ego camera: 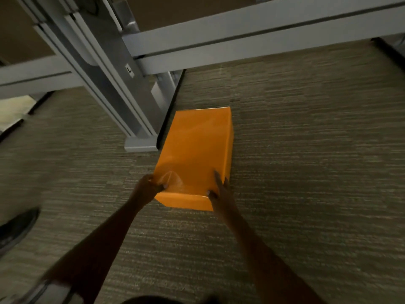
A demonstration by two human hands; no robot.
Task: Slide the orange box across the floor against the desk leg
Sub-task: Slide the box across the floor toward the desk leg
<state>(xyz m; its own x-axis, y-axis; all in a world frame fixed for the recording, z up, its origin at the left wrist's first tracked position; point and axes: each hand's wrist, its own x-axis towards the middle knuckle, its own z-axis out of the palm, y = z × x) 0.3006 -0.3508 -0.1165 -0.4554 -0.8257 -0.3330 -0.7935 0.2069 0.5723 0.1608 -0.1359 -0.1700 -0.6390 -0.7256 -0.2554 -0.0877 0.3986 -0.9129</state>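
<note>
The orange box (pixel 195 154) is lying flat on the carpet (pixel 306 150) at frame centre, long axis running up-frame, its left long side sitting just beside the grey desk leg (pixel 122 91) and its foot (pixel 141 144). A thin dark gap or shadow is showing between them, so I cannot tell if they are touching.

Left hand (pixel 148 186) is clamping the near-left corner of the box, fingers curled over the top edge. Right hand (pixel 220 189) is pressing the near-right corner, fingers spread along the right side and top. Both are holding the box rather than spread wide.

Risks, as judgement:
- Carpet pile is dragging on the base, so uneven push from the two hands is likely skewing the box off the leg.
- The glossy wrapping is already puckering under the left fingers; hands could slip or crease it.
- Pushing up-frame rather than leftward could send the box past the foot toward the crossbar (pixel 241 42).
- The left fingers could get pinched against the foot.

A shoe (pixel 16 229) is sitting at lower left, well apart.
</note>
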